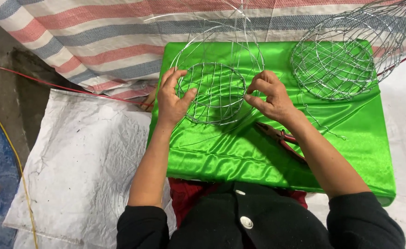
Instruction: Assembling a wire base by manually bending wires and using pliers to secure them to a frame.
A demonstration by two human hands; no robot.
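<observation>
Two hands on one wire basket frame [214, 94] in the head view, and it sits squarely between them on the green satin cloth [239, 157]; the frame's round meshed base faces up toward the camera, its loose upright wires fanning away behind it toward the striped tarp [97, 41]; the left hand [173, 99] is at the frame's left rim, half open, fingers curled loosely upward and thumb pressed against the ring; the right hand [269, 97] is at the right rim, fingers bent in close, thumb and forefinger pinching the ring wire; so both have hold of the same frame, one on each side; just under the right wrist lie red-handled pliers [281, 138], flat on the cloth, partly hidden by the forearm; well off to the right, at the cloth's far corner, rests a second wire basket [341, 62], fuller in shape and untouched; a stray bit of kinked wire [322, 124] lies on the cloth below it; a white woven sack [83, 166] spreads on the ground to the left, a thin red cord [51, 84] crossing above it.
</observation>
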